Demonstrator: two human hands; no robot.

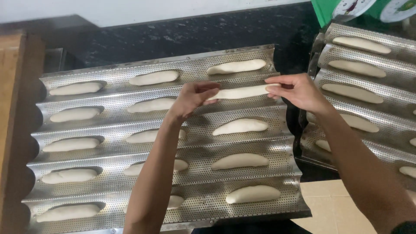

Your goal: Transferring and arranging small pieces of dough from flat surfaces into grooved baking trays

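A perforated metal baguette tray (108,123) with several long channels lies in front of me, holding several pale oblong dough pieces. My left hand (193,97) and my right hand (297,91) each pinch one end of a long dough piece (242,92), stretched between them just above the second channel at the tray's right side. Other dough pieces lie close by, one above (236,66) and one below (240,126) the held piece. My left forearm crosses over the middle column of dough and hides parts of it.
A second perforated tray (390,58) with several dough pieces stands at the right, overlapping the dark counter (173,37). A wooden surface (11,86) runs along the left edge. Green objects (329,11) sit at the top right. Beige floor tiles (329,199) show at the bottom right.
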